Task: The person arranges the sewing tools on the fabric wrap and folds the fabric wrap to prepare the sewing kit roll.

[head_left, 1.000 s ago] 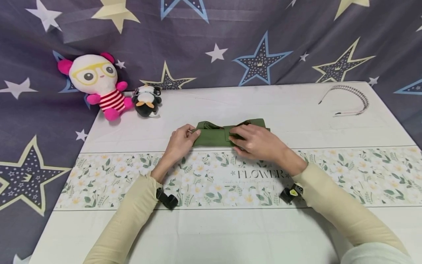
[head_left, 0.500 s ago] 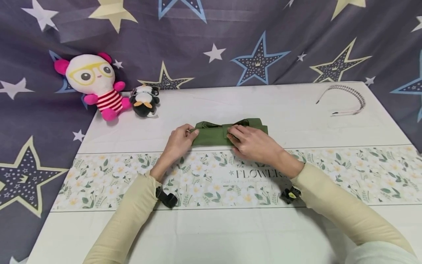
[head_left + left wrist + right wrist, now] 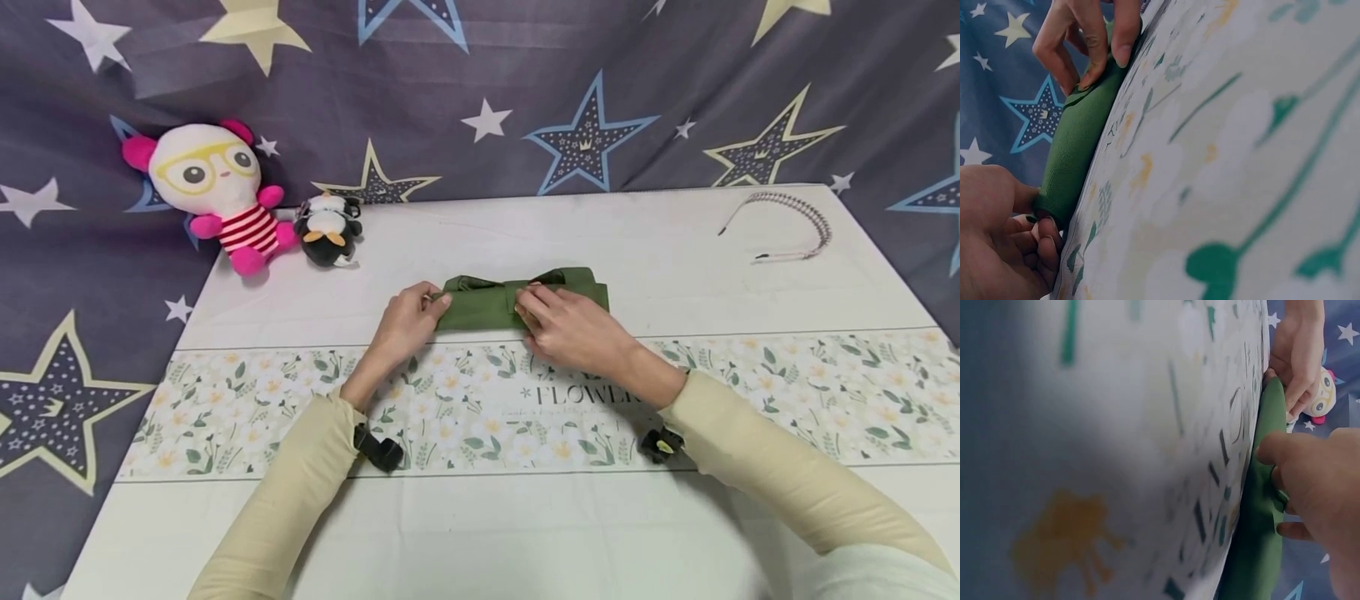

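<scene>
A rolled-up bundle of green fabric (image 3: 475,308) lies on the table, with loops of the same fabric along its far side. Its left end is pinched between the thumb and fingers of my left hand (image 3: 407,323); the left wrist view shows that hand (image 3: 1004,234) curled at the end of the roll. Near the middle, my right hand (image 3: 573,327) pinches a small flap on the green fabric (image 3: 1263,519) with bent fingers. The right hand covers part of the bundle's right half in the head view.
A plush toy with yellow glasses (image 3: 217,196) and a small penguin plush (image 3: 327,229) sit at the back left. A braided headband (image 3: 813,218) lies at the back right. Behind the table (image 3: 465,533) hangs a star-patterned cloth (image 3: 420,108).
The head view has shifted slightly. My right hand has edged a little left along the bundle, fingers still at the flap. The left hand keeps its hold on the left end.
</scene>
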Available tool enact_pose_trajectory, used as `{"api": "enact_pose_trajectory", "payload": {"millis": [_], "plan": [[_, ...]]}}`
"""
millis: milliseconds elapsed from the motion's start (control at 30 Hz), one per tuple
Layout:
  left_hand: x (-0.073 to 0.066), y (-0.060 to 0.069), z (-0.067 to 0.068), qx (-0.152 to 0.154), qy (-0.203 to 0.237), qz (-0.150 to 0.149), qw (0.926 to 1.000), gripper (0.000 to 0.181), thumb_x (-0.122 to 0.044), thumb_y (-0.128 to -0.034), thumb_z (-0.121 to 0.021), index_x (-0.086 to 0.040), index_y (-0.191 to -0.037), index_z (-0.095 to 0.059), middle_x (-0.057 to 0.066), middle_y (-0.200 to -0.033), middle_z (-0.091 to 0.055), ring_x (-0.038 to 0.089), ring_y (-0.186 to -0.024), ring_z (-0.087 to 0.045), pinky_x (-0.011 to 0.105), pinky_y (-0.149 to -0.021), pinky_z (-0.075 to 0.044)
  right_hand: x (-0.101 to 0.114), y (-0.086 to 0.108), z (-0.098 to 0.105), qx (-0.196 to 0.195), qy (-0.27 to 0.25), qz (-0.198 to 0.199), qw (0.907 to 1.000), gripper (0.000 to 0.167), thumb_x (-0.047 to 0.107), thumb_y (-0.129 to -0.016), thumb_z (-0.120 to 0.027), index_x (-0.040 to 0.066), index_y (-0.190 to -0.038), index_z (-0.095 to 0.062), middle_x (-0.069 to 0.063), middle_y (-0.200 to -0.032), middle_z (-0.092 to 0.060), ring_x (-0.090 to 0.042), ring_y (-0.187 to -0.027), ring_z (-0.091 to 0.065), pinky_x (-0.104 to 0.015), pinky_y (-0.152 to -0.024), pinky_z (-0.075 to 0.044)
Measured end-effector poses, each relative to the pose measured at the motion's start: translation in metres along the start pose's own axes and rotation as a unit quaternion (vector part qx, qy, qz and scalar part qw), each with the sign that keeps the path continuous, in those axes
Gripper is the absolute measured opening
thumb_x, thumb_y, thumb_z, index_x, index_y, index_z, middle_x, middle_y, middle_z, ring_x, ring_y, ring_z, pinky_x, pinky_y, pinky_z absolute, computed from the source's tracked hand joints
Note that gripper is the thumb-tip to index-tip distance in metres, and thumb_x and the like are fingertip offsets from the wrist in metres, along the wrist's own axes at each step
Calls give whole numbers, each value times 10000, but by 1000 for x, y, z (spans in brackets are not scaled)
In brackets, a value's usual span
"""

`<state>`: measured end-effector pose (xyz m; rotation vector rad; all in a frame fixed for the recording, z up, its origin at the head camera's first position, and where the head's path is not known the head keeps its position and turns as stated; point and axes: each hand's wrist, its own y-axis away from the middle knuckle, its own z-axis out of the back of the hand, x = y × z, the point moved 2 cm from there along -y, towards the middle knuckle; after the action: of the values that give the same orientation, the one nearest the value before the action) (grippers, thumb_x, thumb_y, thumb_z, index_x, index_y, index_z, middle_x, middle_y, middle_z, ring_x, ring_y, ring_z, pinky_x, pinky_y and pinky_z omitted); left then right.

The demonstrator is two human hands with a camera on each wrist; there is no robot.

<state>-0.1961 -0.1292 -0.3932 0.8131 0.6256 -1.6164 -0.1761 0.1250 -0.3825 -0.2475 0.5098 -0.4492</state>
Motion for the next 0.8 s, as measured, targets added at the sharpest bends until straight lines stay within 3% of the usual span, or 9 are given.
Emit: {"api": "enact_pose_trajectory", "payload": {"millis": [167, 367, 600, 800], "plan": [[1, 0, 0, -44, 42, -52, 10000, 293, -226, -1101, -540, 21, -1198, -663, 24, -657, -482, 154, -532, -363, 339, -554, -342, -1, 0, 1, -82, -71, -67, 9999, 400, 273, -969, -729, -76, -1165, -738, -201, -1221, -612, -322, -1082, -629, -345, -803, -585], [2, 2, 1, -143, 202, -99, 9996, 304, -234, -1097, -547, 17, -1223, -662, 27, -654, -480, 158, -530, -363, 336, -558, -343, -9, 12, -4, -265, -688, -64, 9973, 463, 228, -948, -762, -50, -1309, -682, -237, -1346, -617, -349, -1182, -634, -426, -929, -556], [5, 2, 0, -186, 278, -91, 9994, 315, -256, -1094, -552, 11, -1223, -658, 26, -668, -479, 147, -527, -368, 343, -573, -350, -15, 19, -7, -446, -1844, -431, 9809, 502, 126, -936, -753, -54, -1383, -615, -232, -1410, -586, -384, -1213, -620, -506, -959, -530], [6, 2, 0, -225, 350, -116, 9991, 300, -254, -1091, -559, 1, -1213, -660, 26, -668, -470, 159, -537, -360, 327, -560, -343, -17, 22, -10, -381, -2170, -542, 9739, 530, 100, -948, -727, -37, -1435, -568, -222, -1448, -557, -392, -1256, -586, -529, -974, -510]]}}
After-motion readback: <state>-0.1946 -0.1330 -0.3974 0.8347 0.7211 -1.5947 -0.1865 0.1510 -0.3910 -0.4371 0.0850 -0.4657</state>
